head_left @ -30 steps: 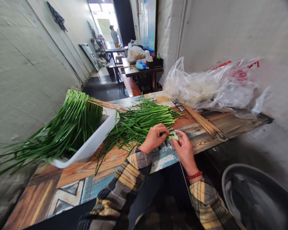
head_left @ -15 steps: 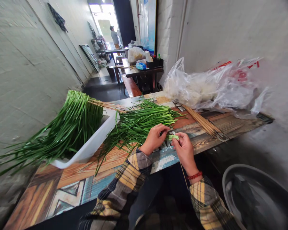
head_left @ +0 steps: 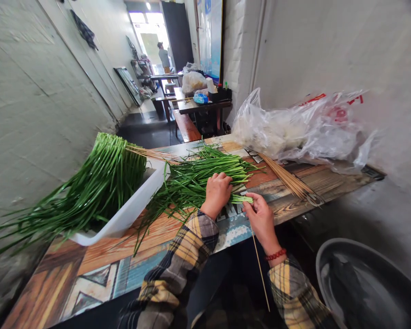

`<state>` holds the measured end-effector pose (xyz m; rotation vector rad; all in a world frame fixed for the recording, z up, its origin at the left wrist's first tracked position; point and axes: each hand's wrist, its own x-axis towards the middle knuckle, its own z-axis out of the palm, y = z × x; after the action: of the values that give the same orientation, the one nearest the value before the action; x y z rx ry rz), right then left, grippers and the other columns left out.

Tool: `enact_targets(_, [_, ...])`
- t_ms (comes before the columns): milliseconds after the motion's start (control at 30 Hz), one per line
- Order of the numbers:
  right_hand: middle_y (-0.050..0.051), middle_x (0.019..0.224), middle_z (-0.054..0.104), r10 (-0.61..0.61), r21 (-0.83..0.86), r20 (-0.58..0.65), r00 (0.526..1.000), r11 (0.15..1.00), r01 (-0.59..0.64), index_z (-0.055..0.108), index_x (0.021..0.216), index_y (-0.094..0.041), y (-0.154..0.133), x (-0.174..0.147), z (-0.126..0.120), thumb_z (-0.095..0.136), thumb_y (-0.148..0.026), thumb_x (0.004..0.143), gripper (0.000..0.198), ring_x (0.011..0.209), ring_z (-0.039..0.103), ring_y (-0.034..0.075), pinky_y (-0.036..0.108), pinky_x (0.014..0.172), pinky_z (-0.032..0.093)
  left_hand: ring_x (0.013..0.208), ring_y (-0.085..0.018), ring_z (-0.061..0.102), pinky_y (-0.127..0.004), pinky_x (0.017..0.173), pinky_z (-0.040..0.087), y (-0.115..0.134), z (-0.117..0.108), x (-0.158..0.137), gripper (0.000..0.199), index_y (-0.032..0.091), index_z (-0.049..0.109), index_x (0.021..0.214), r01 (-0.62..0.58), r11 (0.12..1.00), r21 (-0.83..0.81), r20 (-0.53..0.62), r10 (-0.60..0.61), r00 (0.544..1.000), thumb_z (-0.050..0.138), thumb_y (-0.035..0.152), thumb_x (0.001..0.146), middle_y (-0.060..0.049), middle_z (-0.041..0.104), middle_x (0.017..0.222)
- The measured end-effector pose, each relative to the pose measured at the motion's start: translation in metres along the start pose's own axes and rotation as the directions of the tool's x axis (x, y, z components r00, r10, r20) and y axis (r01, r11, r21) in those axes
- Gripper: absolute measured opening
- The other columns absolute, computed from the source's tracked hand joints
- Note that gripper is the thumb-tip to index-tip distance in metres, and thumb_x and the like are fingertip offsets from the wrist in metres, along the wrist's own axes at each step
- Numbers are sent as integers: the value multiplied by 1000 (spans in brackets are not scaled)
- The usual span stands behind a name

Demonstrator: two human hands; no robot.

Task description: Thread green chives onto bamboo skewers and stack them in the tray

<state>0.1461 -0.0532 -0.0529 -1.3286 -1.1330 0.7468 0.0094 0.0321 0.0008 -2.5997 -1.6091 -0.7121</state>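
One bamboo skewer [head_left: 259, 265] and chive stems [head_left: 240, 199] pinched by right hand [head_left: 260, 217] at near edge of surface [head_left: 233, 234]; left hand [head_left: 217, 194] curled, hold not discernible.

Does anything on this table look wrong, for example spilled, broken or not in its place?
I see nothing spilled or broken. The bundle in the tray looks a bit untidy: its long leaf tips trail out past the tray, at picture left. The loose greens on the table also splay unevenly.

Glaring far doorway [head_left: 151, 42], stretched edges
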Motion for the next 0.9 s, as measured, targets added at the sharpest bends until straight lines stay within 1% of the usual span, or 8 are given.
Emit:
enact_targets(100, [-3,62,58,-4,-37,9,1000,999,5,59,109,-19,-1,-1,0,59,-40,83,34,55,56,13,24,54,44,88,-23,50,-35,75,37,0,1,0,8,20,68,82,-33,999,15,38,32,999,60,23,82,-8,60,86])
enact_targets(167, [-3,62,58,-2,-54,17,1000,999,3,58,111,-19,-2,-1,-1,58,-40,83,35,55,56,13,24,53,44,86,-23,49,-35,75,37,0,1,-1,10,20,66,76,-58,998,8,49,57,997,59,21,82,-8,59,82])
enact_targets(267, [-3,61,59,10,-38,19,1000,999,-10,58,113,-18,-2,0,-1,59,-39,83,37,54,56,13,25,53,44,87,-22,50,-34,75,37,0,0,-3,11,18,64,72,-95,994,-44,14,96,995,57,17,82,-7,59,84])
enact_targets(400, [-1,65,62,50,29,18,999,998,-50,59,111,-18,-2,1,-1,60,-40,81,38,55,58,14,25,54,45,80,-18,52,-30,74,41,-2,0,-6,10,17,62,79,-78,969,-236,-34,72,997,53,12,80,-5,60,82])
enact_targets(533, [-1,65,62,65,49,18,998,997,-66,59,108,-18,-3,1,-1,61,-41,80,36,58,59,15,25,55,46,73,-14,54,-25,69,43,-3,0,-11,22,18,65,93,-41,919,-392,-15,38,999,51,9,78,-2,60,82])
enact_targets(633, [-1,66,62,60,54,7,998,997,-60,59,106,-18,-4,0,-1,61,-41,81,35,59,60,14,25,55,46,75,-13,56,-24,71,44,-1,-2,-14,29,20,70,97,-39,909,-415,1,44,999,50,9,78,-2,61,84])
enact_targets(800, [1,70,64,40,61,-10,999,997,-40,59,107,-18,-3,-1,-1,60,-40,81,34,61,61,14,26,56,48,79,-14,58,-24,73,45,2,-5,-18,19,22,73,92,-27,889,-457,18,39,999,56,21,83,-2,62,82])
enact_targets(900, [0,71,64,54,100,-30,998,994,-51,55,108,-18,-1,0,0,61,-39,81,35,61,61,14,25,55,48,78,-13,57,-24,72,45,2,-5,-18,19,22,73,94,-26,870,-493,20,41,999,57,21,84,-2,62,82])
